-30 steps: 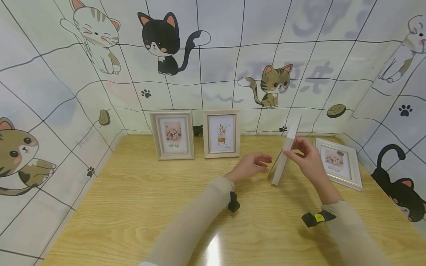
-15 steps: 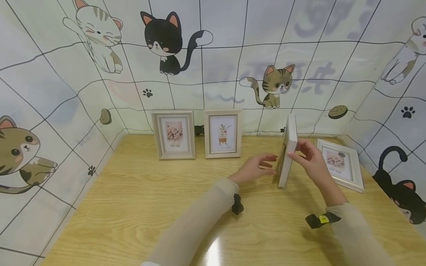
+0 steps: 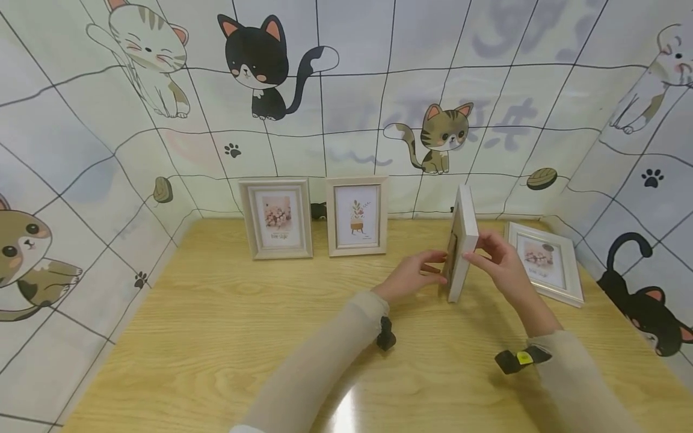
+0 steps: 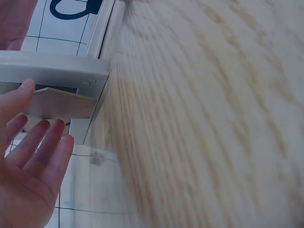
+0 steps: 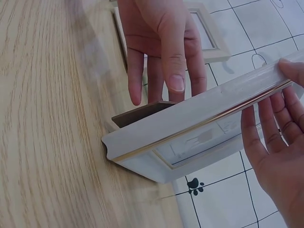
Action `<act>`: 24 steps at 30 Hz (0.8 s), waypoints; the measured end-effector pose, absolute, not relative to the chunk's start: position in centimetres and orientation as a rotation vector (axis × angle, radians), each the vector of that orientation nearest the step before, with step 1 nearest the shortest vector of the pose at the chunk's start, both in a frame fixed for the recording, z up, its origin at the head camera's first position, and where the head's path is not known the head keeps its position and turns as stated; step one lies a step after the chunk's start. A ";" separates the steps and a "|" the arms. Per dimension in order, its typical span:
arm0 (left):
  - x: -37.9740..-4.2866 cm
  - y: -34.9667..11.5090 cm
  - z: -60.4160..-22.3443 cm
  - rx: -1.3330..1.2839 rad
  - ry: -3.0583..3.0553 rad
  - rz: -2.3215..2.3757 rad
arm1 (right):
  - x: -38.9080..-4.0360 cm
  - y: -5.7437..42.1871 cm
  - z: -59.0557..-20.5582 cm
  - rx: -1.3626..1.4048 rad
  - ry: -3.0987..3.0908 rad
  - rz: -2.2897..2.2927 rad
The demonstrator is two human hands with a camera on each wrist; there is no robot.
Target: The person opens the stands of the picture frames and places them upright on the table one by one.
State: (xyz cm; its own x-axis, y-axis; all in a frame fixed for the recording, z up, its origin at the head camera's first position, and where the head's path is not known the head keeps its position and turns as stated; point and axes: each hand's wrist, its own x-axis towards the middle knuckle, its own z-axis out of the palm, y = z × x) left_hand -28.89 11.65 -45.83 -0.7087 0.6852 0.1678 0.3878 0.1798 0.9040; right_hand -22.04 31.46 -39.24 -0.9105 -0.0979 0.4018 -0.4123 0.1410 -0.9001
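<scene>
A white picture frame (image 3: 464,249) stands upright on the table, its edge towards me in the head view. My right hand (image 3: 502,264) pinches its near side, thumb on the outer edge and fingers on the front, as the right wrist view shows. Behind it, my left hand (image 3: 412,276) is beside the back support leg (image 5: 140,114), fingers loosely spread. In the left wrist view the thumb and fingertips lie close to that leg (image 4: 59,103); whether they touch it I cannot tell. Part of the frame's back is hidden by the left hand.
Two frames stand at the back: one with a pink flower picture (image 3: 278,219), one with a potted plant picture (image 3: 357,216). At the right, another white frame (image 3: 544,261) lies face up. Cat-patterned cloth (image 3: 357,102) walls the wooden table (image 3: 227,337) at the back and sides.
The upright frame has turned, so more of its back and support leg faces left. My left hand has moved slightly right, closer to the frame's back; the right hand keeps its pinch.
</scene>
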 end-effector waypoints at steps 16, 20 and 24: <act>-28.9 12.6 -46.1 0.937 2.200 1.525 | -21.9 32.1 -39.3 0.490 -2.252 1.836; -28.8 12.4 -45.8 0.964 2.216 1.499 | -21.9 32.1 -39.3 0.494 -2.250 1.851; -28.8 12.3 -45.6 0.987 2.252 1.460 | -21.9 32.2 -39.4 0.484 -2.250 1.869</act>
